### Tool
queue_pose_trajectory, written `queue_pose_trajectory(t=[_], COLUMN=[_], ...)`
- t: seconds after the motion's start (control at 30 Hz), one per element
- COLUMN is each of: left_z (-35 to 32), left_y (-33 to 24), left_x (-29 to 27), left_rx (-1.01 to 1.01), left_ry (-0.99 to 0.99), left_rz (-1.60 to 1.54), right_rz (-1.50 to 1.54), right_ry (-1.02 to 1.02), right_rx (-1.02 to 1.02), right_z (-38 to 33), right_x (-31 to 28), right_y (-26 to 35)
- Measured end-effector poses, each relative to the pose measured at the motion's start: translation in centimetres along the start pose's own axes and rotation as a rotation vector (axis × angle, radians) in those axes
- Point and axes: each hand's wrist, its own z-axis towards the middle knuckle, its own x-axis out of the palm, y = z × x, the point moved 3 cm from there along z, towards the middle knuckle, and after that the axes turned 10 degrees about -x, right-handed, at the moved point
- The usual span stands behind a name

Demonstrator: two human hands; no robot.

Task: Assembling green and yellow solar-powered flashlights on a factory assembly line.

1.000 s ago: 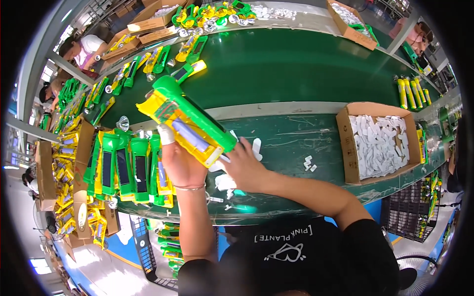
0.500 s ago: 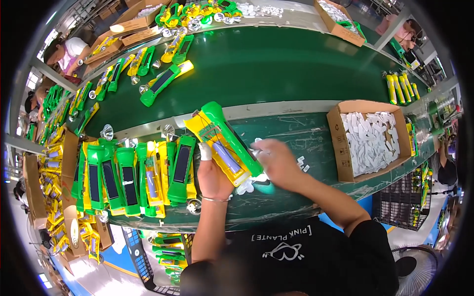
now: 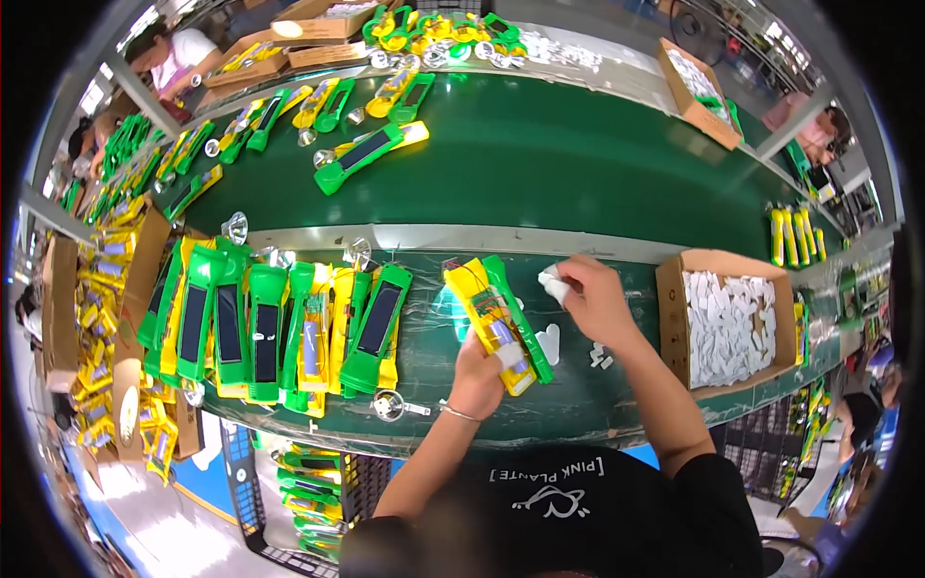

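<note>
My left hand is closed around an open flashlight housing, with white wrapping on the thumb. Its yellow half shows a small circuit board, wires and a purple battery cell; the green half lies alongside it. To the right, apart from the housing, my right hand is raised with its fingers pinched together. White shows at those fingertips; whether it is wrapping or a small held piece, I cannot tell. Under the hands, a white plastic piece and several small white bits lie on the green bench.
A row of green-and-yellow flashlights with solar panels lies at left. Near the bench's front edge sits a loose reflector. A carton of white parts stands at right. Beyond the metal rail, a green conveyor belt carries more flashlights.
My left hand has turned the housing more upright and lowered it to the right. My right hand has left the housing's lower end and lifted away rightward. The whole view has shifted.
</note>
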Motion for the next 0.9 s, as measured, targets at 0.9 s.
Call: queue_pose_trajectory(t=[0.9], left_z=[0.3], left_y=[3.1], left_x=[0.4], left_rx=[0.058], left_ry=[-0.063], left_rz=[0.444], right_rz=[-0.135], right_ry=[-0.062], right_rx=[-0.236], right_z=[-1.2], right_x=[1.8], right_y=[5.8])
